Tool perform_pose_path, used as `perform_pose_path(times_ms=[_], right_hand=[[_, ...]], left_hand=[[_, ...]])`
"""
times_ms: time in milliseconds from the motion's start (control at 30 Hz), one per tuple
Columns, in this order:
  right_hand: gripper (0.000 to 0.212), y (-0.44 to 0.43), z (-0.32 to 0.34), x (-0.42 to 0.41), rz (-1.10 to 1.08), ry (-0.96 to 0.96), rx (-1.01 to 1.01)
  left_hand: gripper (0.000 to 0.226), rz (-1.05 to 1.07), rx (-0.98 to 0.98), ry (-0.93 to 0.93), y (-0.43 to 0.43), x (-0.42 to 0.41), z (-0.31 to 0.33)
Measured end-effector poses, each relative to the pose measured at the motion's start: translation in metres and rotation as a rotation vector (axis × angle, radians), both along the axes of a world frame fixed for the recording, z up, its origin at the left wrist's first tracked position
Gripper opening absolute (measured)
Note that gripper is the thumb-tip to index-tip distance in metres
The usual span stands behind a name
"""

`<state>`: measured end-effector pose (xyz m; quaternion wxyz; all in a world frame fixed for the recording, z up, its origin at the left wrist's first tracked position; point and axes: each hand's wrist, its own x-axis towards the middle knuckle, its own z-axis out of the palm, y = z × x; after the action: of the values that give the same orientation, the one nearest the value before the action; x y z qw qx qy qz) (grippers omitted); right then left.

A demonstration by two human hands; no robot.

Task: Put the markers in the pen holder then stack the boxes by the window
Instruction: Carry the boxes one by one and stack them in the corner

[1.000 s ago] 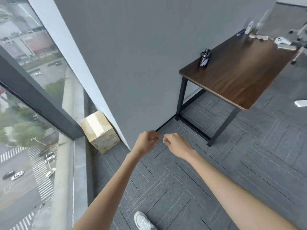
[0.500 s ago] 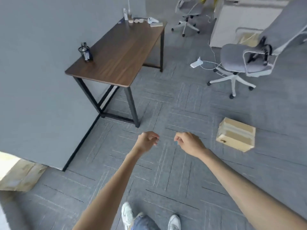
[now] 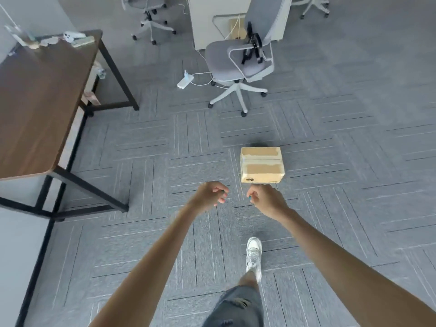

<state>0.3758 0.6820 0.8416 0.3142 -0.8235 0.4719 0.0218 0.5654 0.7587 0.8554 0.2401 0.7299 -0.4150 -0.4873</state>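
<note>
Here, the head view shows a taped cardboard box (image 3: 261, 166) alone on the carpet just ahead of both empty, loosely curled hands, left hand (image 3: 210, 194) and right hand (image 3: 265, 198), grip on nothing, so stacking looks unfinished; no markers, pen holder or window are visible.

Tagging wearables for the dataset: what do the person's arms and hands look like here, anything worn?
Both forearms are bare: no sleeves, gloves, watch or bands visible. The left hand and right hand show teal-painted fingernails. Lower down are dark denim shorts and a white sneaker.
</note>
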Motion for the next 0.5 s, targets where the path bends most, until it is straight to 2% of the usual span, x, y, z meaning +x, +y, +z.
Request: perform_pose_path(times_ms=[233,500], right_hand=[[0.022,-0.148,-0.024,-0.011,0.033,0.022,0.004],[0.018,-0.280,-0.025,-0.019,0.087,0.030,0.007]], left_hand=[[0.027,0.073,0.067,0.029,-0.141,-0.019,-0.046],[0.027,0.069,0.126,0.041,-0.259,-0.043,-0.043]])
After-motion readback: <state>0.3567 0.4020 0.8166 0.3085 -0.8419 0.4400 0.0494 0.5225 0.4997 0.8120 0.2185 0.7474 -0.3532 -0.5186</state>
